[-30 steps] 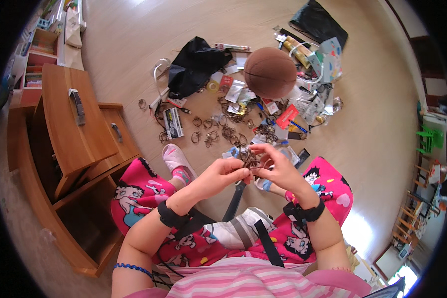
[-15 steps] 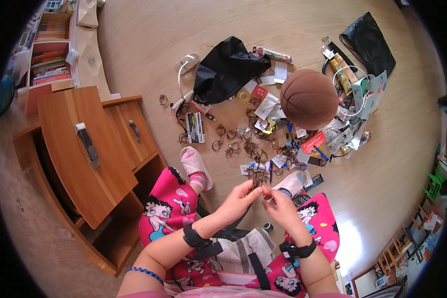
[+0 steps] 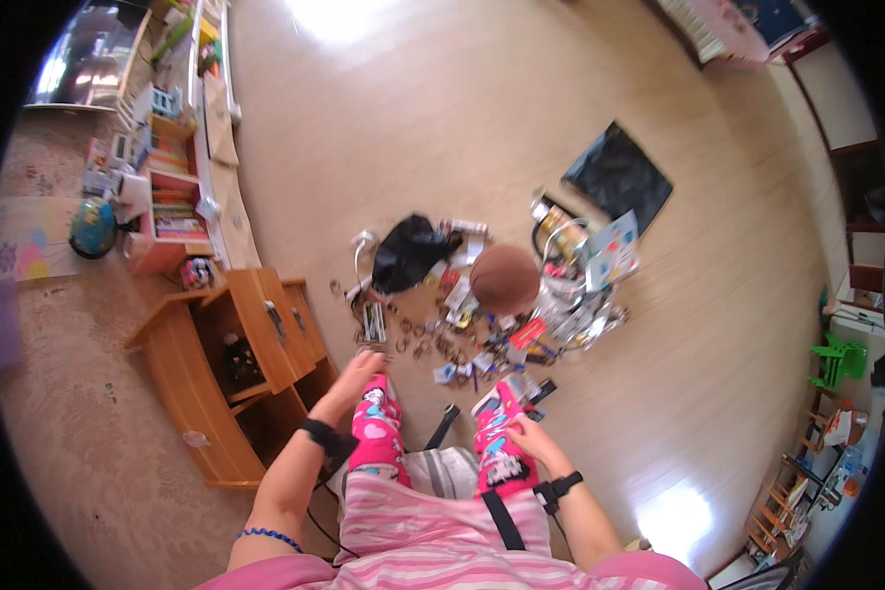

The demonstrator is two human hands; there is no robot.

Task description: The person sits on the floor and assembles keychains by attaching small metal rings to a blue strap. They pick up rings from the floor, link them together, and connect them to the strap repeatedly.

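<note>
My left hand (image 3: 362,366) reaches out past my left knee, with its fingers closed around a small bunch of brownish metal rings, partly hidden by the hand. Just beyond it lies a black-and-white box (image 3: 374,322). On my right trouser leg rests my right hand (image 3: 529,437), its fingers apart and nothing visible in it. More metal rings (image 3: 418,329) are scattered over the floor in front of my feet. A brown basketball (image 3: 504,279) sits among them, with a red packet (image 3: 527,334) and other small items close by.
At the left a wooden cabinet (image 3: 192,393) stands with its door swung open. A black bag (image 3: 409,254) and a white power strip (image 3: 364,239) lie beyond the rings. Farther right are a flat black bag (image 3: 619,177) and a light-blue box (image 3: 613,251). Green plastic furniture (image 3: 838,362) stands far right.
My body and view have risen, so the floor things look smaller. The left hand has gone left and forward with the rings. The right hand has come away from them onto my leg.
</note>
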